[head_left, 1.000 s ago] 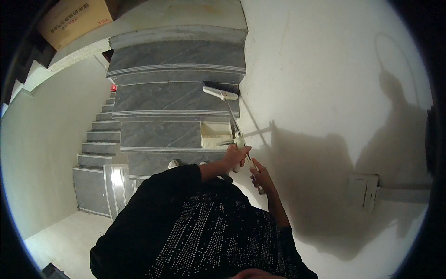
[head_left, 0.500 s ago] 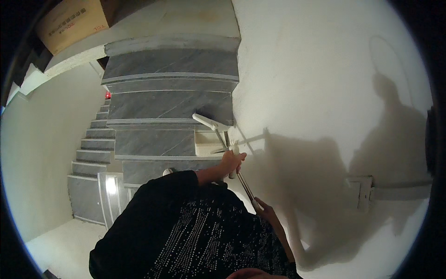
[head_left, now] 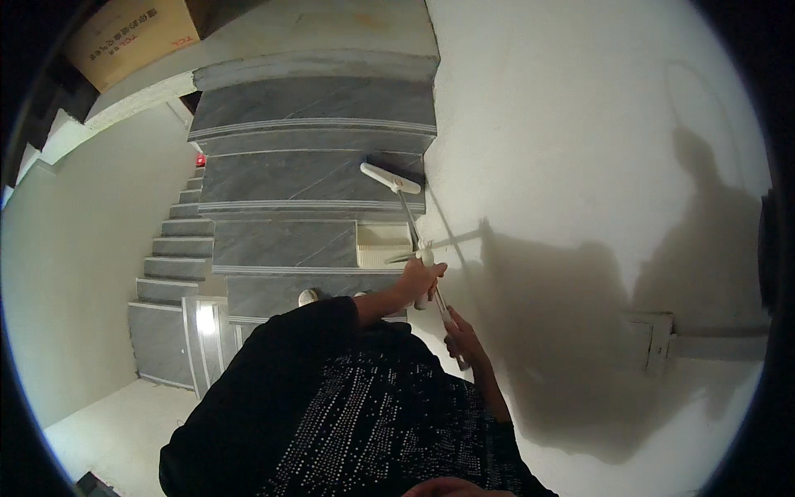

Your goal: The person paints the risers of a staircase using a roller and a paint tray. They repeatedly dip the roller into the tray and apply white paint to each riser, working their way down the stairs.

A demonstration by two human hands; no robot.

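Fingers (head_left: 424, 277) around slim white roller pole (head_left: 414, 228)

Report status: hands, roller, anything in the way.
Left hand and right hand grip the paint roller pole. Roller head over grey stairs, beside white wall. Tray below.

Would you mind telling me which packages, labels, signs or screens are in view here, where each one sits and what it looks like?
Cardboard box: top left, on the landing above the grey stairs; rectangular, brown, with dark printing on its side.
Small red light: left edge of the stairs, partway up; a tiny glowing red spot, too small to tell what it is.
No screens or signs in view.
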